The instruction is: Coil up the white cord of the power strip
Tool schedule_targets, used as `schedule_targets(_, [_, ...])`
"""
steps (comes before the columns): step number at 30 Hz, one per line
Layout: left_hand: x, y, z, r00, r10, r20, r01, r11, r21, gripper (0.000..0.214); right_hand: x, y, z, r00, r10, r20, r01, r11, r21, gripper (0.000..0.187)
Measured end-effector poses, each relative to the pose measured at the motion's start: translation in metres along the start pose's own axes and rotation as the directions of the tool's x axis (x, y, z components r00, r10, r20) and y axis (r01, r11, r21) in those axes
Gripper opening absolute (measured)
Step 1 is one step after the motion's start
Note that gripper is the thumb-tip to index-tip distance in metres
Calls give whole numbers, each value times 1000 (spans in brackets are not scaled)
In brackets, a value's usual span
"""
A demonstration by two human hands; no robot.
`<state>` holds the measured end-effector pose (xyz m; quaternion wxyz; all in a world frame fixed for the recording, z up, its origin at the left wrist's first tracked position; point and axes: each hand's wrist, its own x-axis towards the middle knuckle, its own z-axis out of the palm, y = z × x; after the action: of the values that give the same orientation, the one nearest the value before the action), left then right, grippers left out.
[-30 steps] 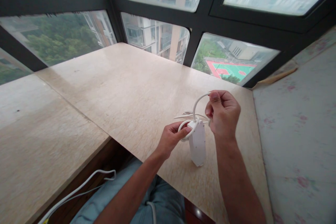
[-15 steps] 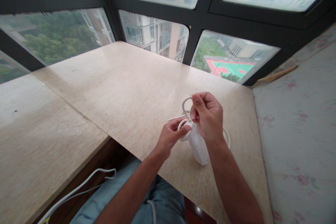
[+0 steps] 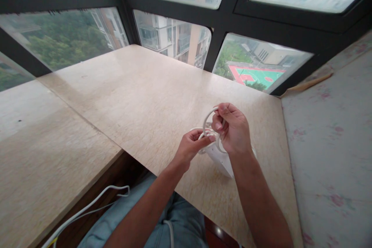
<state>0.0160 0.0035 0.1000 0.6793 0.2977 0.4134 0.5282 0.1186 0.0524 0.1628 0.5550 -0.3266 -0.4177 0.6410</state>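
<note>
A white power strip stands tilted on the beige marble sill, partly hidden behind my right wrist. Its white cord loops round the strip's upper end. My left hand pinches the cord coil against the top of the strip. My right hand is closed on a curved loop of the same cord just above the strip, thumb and fingers pinching it. A further bit of cord shows to the right of my right wrist.
Dark-framed windows run along the back of the sill. A second marble slab lies at the left. A patterned mat covers the right side. Below the sill edge, another white cable trails over my blue-trousered lap.
My right hand moved left and down with the cord, bringing the loop closer round the strip's top. The strip tilted further to the right. My left hand stayed on the coil.
</note>
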Motion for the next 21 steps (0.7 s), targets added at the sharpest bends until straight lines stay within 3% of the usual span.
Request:
schedule_targets(3, [-2, 2, -1, 999, 36, 1, -36, 999, 11, 42, 8, -2, -7, 992, -83, -93, 91, 992, 83, 30])
schedule_targets(6, [-4, -10, -6, 998, 44, 40, -46, 998, 33, 43, 18, -9, -23, 988, -104, -115, 122, 979, 166, 28])
schedule_targets(9, [-8, -31, -13, 998, -34, 55, 29, 996, 90, 46, 27, -20, -51, 994, -97, -55, 109, 947, 302, 24])
schedule_targets(12, [-11, -48, -19, 996, -55, -66, 61, 994, 93, 43, 31, -35, -74, 994, -90, 53, 45, 828, 559, 17])
schedule_targets(14, [-12, -51, -24, 986, -32, -167, 43, 997, 63, 40, 27, -45, -81, 990, -67, 123, -59, 595, 802, 15])
schedule_targets(15, [-11, -51, -26, 978, -28, -204, 37, 998, 40, 38, 24, -51, -81, 986, -56, 157, -124, 382, 916, 15])
schedule_targets(16, [-11, -50, -29, 972, -32, -232, 35, 999, 9, 37, 20, -56, -81, 978, -65, 198, -191, 90, 977, 19])
schedule_targets(17, [-10, -49, -33, 967, -36, -252, 30, 999, -28, 36, 15, -61, -80, 965, -105, 240, -259, -259, 930, 27])
schedule_targets(18, [-9, -47, -36, 962, -36, -270, 20, 998, -63, 35, 9, -65, -79, 946, -181, 271, -324, -596, 735, 36])
schedule_targets(19, [-8, -46, -40, 957, -33, -287, 6, 996, -93, 35, 4, -70, -80, 916, -287, 279, -383, -829, 407, 45])
schedule_targets(20, [-7, -44, -43, 951, -28, -307, -10, 993, -120, 35, 0, -75, -82, 877, -405, 259, -425, -905, 27, 54])
schedule_targets(21, [-6, -43, -46, 944, -22, -329, -28, 989, -145, 34, -4, -79, -86, 831, -513, 217, -440, -843, -309, 60])
